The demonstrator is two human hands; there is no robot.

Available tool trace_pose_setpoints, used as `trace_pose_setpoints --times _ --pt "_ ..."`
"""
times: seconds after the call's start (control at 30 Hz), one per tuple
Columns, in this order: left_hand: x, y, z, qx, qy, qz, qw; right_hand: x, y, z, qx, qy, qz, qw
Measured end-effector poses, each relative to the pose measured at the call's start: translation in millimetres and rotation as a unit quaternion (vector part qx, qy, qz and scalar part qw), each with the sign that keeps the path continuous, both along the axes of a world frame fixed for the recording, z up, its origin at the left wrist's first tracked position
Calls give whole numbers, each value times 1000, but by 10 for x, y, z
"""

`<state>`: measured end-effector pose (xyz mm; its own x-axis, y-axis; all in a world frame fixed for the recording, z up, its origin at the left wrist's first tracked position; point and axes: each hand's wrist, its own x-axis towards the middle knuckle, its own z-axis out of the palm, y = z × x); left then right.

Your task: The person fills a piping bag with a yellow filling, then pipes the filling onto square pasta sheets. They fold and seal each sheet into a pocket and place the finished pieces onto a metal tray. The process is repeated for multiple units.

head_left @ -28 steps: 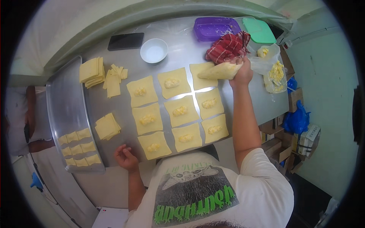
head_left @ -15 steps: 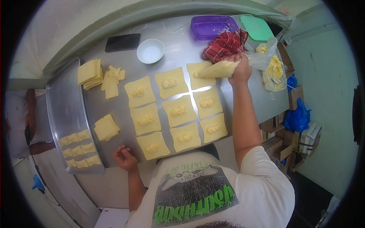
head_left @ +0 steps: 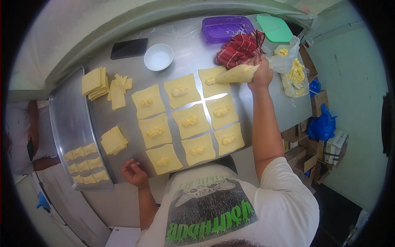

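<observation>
My right hand is closed round a clear piping bag of pale yellow filling. The bag lies almost level, its tip over the far right pastry square. A small mound of filling sits there at the tip. Several other pastry squares are laid in three rows, each bearing a lumpy strip of filling. By the table's near edge, my left hand rests with fingers loosely curled and nothing in them. Closest to it is a stack of pastry squares.
A metal tray with small filled pastries stands on the left. Beyond lie stacked pastry sheets, pastry strips, a phone, a white bowl, a purple tub, a red checked cloth, a green lid and a filling container.
Filling has come out at the bag's tip onto the far right square, making a larger mound. The view has shifted slightly; my left hand stays by the table edge.
</observation>
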<state>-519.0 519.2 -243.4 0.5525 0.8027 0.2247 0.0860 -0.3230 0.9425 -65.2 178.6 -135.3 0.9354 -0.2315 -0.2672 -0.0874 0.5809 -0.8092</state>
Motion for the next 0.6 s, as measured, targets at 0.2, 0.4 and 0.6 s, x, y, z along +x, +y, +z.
trace_pose_setpoints --times 0.2,0.4,0.6 --pt "31 -30 44 -3 3 0 1000 31 -79 -18 -13 -2 0 1000" --pt "-2 0 5 -2 1 -5 1000 42 -86 27 -29 -4 -11 1000" --pt "16 -7 6 -3 5 -2 1000 28 -47 71 -27 -7 -4 1000"
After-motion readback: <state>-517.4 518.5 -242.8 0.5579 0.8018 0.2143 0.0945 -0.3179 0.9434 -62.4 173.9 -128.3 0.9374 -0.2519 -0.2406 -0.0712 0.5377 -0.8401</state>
